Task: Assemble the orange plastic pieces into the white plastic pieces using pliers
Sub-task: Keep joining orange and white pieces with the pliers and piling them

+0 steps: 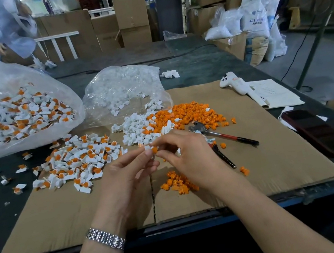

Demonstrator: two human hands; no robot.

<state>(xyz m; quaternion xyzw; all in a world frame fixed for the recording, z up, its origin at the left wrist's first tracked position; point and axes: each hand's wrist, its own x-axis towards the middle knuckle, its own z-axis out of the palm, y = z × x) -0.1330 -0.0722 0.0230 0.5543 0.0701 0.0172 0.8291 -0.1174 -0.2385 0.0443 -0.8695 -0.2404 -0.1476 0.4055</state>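
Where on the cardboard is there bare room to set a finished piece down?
Bare cardboard lies right of the pliers, toward the phone, and at the near left corner below the assembled pile. The middle is crowded with loose white and orange pieces.

Both forearms reach forward, the left hand [128,173] and right hand [186,158] meeting fingertip to fingertip (fingers curled in a pinch), palms facing inward.

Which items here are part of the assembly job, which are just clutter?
Job: orange piece and white piece held between left hand and right hand; pliers; orange pile; white pile; finished pile.

Lying about: phone, notebook, white gadget.
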